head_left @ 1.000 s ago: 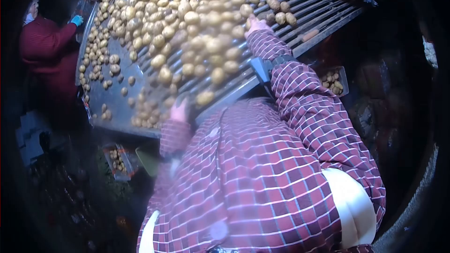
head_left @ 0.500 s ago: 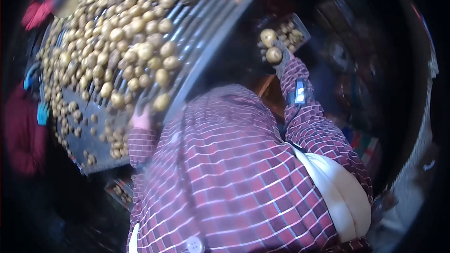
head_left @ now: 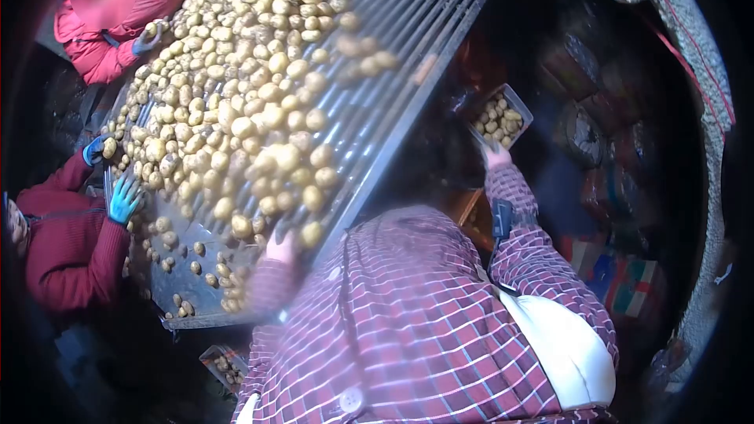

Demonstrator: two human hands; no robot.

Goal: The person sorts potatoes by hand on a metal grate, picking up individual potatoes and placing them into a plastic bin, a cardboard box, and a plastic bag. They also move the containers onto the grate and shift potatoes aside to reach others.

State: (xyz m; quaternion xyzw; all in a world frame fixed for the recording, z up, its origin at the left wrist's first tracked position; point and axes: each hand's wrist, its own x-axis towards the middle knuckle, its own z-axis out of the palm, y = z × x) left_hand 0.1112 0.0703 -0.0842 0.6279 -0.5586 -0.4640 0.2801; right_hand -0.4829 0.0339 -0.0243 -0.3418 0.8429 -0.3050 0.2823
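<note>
Potatoes (head_left: 236, 126) are spread over a roller belt (head_left: 408, 47) at 11 o'clock, the left hand (head_left: 281, 247) laid at its near edge, the right hand (head_left: 496, 155) touching a within-reach tray (head_left: 521, 102) of potatoes at 1 o'clock; neither grip can be told.

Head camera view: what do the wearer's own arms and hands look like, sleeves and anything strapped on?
The left hand and right hand are bare, without gloves. The sleeves are long, dark red plaid crossed by thin white lines. A small dark device is strapped on the right forearm, with a thin cable below it. A cream-white patch covers the right elbow.
</note>
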